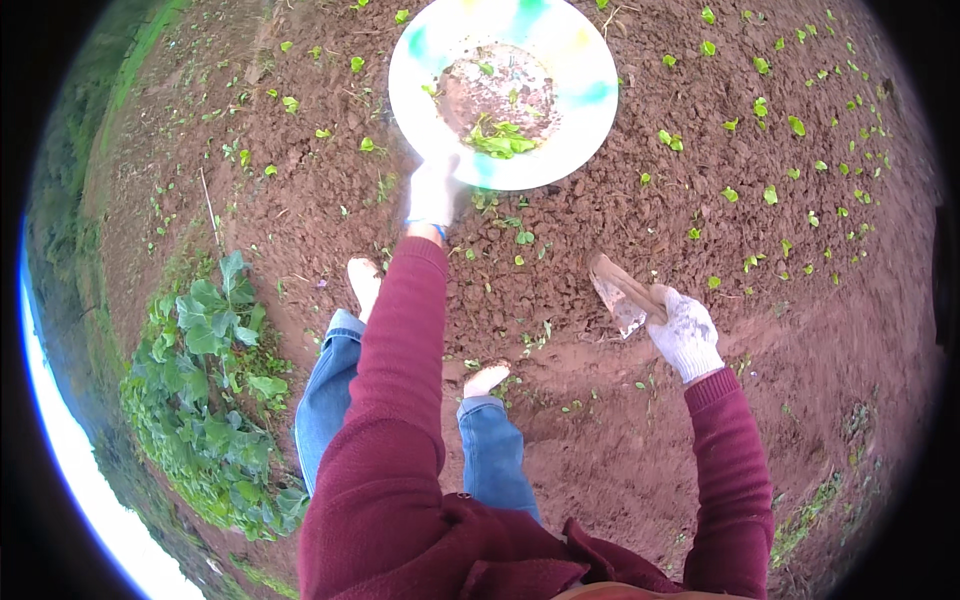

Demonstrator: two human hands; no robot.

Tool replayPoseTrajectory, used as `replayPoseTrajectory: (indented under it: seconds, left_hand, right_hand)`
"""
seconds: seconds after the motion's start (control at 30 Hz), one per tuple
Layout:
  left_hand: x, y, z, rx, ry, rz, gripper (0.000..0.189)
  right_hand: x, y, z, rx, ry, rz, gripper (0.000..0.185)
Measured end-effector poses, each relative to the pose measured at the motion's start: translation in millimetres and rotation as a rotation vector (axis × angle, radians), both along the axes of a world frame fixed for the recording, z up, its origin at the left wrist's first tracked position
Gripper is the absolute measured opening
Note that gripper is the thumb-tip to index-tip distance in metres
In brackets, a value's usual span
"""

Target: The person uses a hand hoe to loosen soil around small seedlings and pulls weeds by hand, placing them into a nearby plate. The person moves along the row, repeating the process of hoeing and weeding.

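My left hand (433, 193), in a pale glove washed out by glare, grips the near rim of a wide white basin (577, 142) with green and yellow patches. Inside the basin, pulled green seedlings (501, 139) lie in a small heap near my hand, with a few loose leaves and soil on the bottom. To the right, my right hand (684, 330), in a soiled white knit glove, is closed around a hand tool (619, 296) with a flat, mud-caked blade. The blade points forward and left, low over the brown soil; whether it touches is unclear.
Small seedlings (760, 107) dot the tilled soil (570, 232) ahead and to the right. A clump of broad-leaved plants (202, 322) grows at the left. My feet stand in the dirt, the left foot (364, 283) ahead of the right foot (486, 379).
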State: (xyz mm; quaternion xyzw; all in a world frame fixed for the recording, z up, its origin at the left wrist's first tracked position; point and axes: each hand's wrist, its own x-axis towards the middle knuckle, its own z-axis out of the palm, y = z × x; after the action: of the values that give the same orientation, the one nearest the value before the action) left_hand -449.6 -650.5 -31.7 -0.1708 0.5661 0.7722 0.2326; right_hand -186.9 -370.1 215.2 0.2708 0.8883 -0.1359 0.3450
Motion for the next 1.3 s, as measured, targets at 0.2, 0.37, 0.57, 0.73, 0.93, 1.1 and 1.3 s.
replayPoseTrajectory:
  seconds: [0.2, 0.37, 0.57, 0.73, 0.93, 1.1, 1.3]
  left_hand:
    - [-19, -17, 47, -0.631, 0.133, -0.232, 0.063]
    - [-53, -14, 71, -1.211, 0.979, -0.121, 0.039]
    - [-115, 78, 9, -1.551, 0.688, -1.098, 0.038]
    - [-111, 88, -55, -1.844, 0.645, -0.835, 0.038]
    - [-133, 72, -47, -1.385, 0.425, -1.152, 0.031]
    - [-128, 34, 32, -0.841, 0.522, -0.981, 0.036]
    - [-76, -14, 131, -0.226, 0.063, -0.720, 0.033]
  right_hand:
    - [-12, -3, 5, -0.017, -0.030, -0.060, 0.045]
    - [-19, -4, 5, -0.024, -0.068, -0.047, 0.050]
    - [-24, -5, 1, -0.026, -0.058, -0.075, 0.045]
    - [-18, -7, -4, 0.008, -0.021, -0.039, 0.037]
    - [-20, -12, -2, -0.002, 0.002, -0.049, 0.033]
    - [-25, -15, 1, -0.003, -0.048, -0.063, 0.033]
    - [-18, -22, 4, 0.000, -0.048, -0.065, 0.038]
